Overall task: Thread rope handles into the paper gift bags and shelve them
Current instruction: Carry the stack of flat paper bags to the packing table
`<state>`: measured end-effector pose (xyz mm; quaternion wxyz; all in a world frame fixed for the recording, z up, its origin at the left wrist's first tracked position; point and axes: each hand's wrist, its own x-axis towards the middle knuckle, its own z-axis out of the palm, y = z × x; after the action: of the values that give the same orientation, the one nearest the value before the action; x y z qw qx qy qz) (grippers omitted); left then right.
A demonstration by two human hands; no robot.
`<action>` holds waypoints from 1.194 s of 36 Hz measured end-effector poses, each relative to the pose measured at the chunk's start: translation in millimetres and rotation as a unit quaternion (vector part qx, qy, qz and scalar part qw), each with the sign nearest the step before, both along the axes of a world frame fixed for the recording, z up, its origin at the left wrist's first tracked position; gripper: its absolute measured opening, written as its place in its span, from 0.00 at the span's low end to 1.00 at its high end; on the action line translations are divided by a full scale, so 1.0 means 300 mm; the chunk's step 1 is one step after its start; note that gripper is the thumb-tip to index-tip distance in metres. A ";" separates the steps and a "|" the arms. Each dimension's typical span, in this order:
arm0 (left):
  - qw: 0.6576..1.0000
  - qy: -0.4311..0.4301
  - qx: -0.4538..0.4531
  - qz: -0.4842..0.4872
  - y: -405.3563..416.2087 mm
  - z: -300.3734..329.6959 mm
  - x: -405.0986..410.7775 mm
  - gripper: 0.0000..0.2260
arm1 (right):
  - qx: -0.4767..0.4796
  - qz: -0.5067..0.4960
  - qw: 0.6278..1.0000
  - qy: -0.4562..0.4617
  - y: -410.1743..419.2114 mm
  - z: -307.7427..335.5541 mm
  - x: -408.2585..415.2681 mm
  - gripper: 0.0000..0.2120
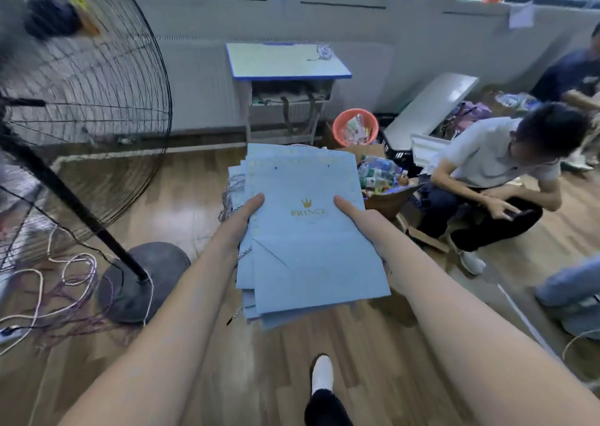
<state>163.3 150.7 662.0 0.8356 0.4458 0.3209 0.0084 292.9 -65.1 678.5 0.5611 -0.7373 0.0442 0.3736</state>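
Hands (302, 221) round flat bags (308, 240), seemingly threaded.

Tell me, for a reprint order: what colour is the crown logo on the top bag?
Gold, on the pale blue top bag; the head view shows it.

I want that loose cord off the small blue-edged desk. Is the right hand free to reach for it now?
Probably not. The right hand and the left hand both grip the stack of blue gift bags, and the cord lies on the desk, well ahead across open floor.
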 end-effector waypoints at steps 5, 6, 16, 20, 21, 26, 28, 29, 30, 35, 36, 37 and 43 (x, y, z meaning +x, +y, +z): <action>1.000 0.009 0.020 0.006 0.027 0.056 0.175 0.18 | 0.028 0.008 0.999 -0.030 0.037 0.036 0.190 0.27; 1.000 0.006 0.022 0.010 0.030 0.068 0.213 0.18 | 0.033 0.013 0.999 -0.034 0.043 0.045 0.232 0.27; 0.998 0.005 0.027 0.057 0.075 0.181 0.586 0.18 | 0.013 0.049 0.998 -0.048 0.135 0.126 0.661 0.38; 0.997 0.006 0.018 0.068 0.111 0.195 0.711 0.16 | 0.006 0.066 0.996 -0.060 0.173 0.155 0.791 0.33; 0.998 0.006 0.016 0.068 0.122 0.199 0.740 0.16 | 0.005 0.068 0.996 -0.063 0.187 0.156 0.824 0.36; 0.998 -0.008 0.017 0.068 0.210 0.205 0.920 0.16 | 0.022 0.078 0.995 -0.059 0.285 0.167 1.012 0.39; 0.998 -0.011 0.020 0.066 0.259 0.202 0.995 0.18 | 0.030 0.084 0.994 -0.064 0.334 0.168 1.091 0.39; 0.998 -0.011 0.021 0.065 0.287 0.202 1.034 0.18 | 0.032 0.087 0.994 -0.066 0.361 0.173 1.130 0.36; 0.998 -0.011 0.020 0.062 0.314 0.201 1.071 0.19 | 0.032 0.090 0.993 -0.069 0.387 0.181 1.163 0.33; 0.998 -0.015 0.019 0.053 0.467 0.204 1.269 0.19 | 0.007 0.089 0.993 -0.074 0.527 0.194 1.383 0.40; 0.998 -0.017 0.020 0.052 0.499 0.201 1.310 0.19 | 0.001 0.092 0.992 -0.082 0.554 0.214 1.413 0.39; 0.998 -0.020 0.020 0.052 0.528 0.203 1.350 0.19 | 0.006 0.095 0.991 -0.090 0.580 0.232 1.444 0.34; 0.999 -0.036 0.014 0.031 0.676 0.216 1.568 0.20 | 0.004 0.082 0.991 -0.109 0.703 0.286 1.631 0.23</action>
<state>633.8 353.7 726.7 0.8397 0.4463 0.3044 0.0550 782.3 145.7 764.2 0.5332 -0.7725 -0.0791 0.3357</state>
